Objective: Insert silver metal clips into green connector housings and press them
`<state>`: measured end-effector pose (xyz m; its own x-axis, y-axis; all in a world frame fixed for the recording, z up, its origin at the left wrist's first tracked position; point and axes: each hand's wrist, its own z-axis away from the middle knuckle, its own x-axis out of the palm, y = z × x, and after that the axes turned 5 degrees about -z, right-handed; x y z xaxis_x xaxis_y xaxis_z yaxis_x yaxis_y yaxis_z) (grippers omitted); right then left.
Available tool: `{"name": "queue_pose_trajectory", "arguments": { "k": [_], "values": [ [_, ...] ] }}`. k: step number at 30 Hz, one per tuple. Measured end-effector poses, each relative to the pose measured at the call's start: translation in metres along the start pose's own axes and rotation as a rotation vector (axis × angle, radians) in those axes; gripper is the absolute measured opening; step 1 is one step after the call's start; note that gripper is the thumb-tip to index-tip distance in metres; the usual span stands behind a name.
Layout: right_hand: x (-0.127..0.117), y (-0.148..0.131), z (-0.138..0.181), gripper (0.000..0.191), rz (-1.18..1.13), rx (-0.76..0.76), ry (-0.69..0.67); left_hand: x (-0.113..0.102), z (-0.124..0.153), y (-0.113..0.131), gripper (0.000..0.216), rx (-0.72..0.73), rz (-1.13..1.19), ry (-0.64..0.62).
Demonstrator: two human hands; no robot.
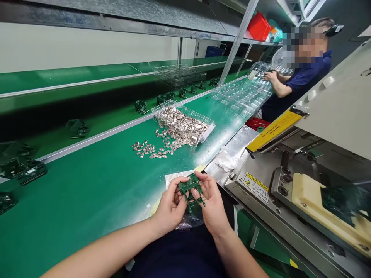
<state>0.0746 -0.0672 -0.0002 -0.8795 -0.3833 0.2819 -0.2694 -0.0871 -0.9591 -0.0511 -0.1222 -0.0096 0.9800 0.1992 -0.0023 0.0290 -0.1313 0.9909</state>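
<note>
Between my hands, close to my body, is a dark green moulded plastic frame [191,186] with openings and thin bars. My left hand [171,204] pinches its left side with thumb and fingers. On the other side, my right hand [213,200] grips the frame's right edge, fingertips at its top. Beyond my hands, a clear plastic box [206,133] lies tilted on the green bench [110,185], full of small silvery metal pieces [182,121]. Many more pieces [145,148] are spilled in front of it. A white ribbed sheet [176,177] lies partly under my hands.
At right stands a machine with a yellow safety bar [276,129], a warning label [256,188] and a cream fixture [307,197]. Several dark green parts [77,128] line the lower conveyor strip at left. Clear trays [239,94] and a co-worker [307,77] are farther back.
</note>
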Motion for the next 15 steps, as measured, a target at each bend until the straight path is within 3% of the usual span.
{"name": "queue_pose_trajectory", "arguments": {
  "k": [4, 7, 9, 10, 12, 15],
  "values": [
    [-0.042, -0.030, 0.010, 0.076, 0.328, -0.138, -0.203, 0.010, -0.011, 0.013, 0.030, -0.015, -0.152, -0.169],
    [-0.082, -0.064, 0.032, 0.071, 0.549, -0.296, -0.242, 0.029, -0.030, 0.030, 0.039, 0.051, -0.281, -0.474],
    [-0.112, -0.084, 0.054, 0.062, 0.595, -0.333, -0.143, 0.050, -0.050, 0.045, 0.054, 0.108, -0.237, -0.722],
    [-0.128, -0.092, 0.067, 0.062, 0.596, -0.341, -0.032, 0.064, -0.061, 0.053, 0.062, 0.139, -0.206, -0.821],
    [-0.163, -0.105, 0.092, 0.068, 0.575, -0.398, 0.326, 0.099, -0.086, 0.067, 0.074, 0.248, -0.211, -0.903],
    [-0.212, -0.119, 0.121, 0.075, 0.489, -0.666, 1.028, 0.168, -0.117, 0.080, 0.083, 0.478, -0.354, -0.807]
  ]
}}
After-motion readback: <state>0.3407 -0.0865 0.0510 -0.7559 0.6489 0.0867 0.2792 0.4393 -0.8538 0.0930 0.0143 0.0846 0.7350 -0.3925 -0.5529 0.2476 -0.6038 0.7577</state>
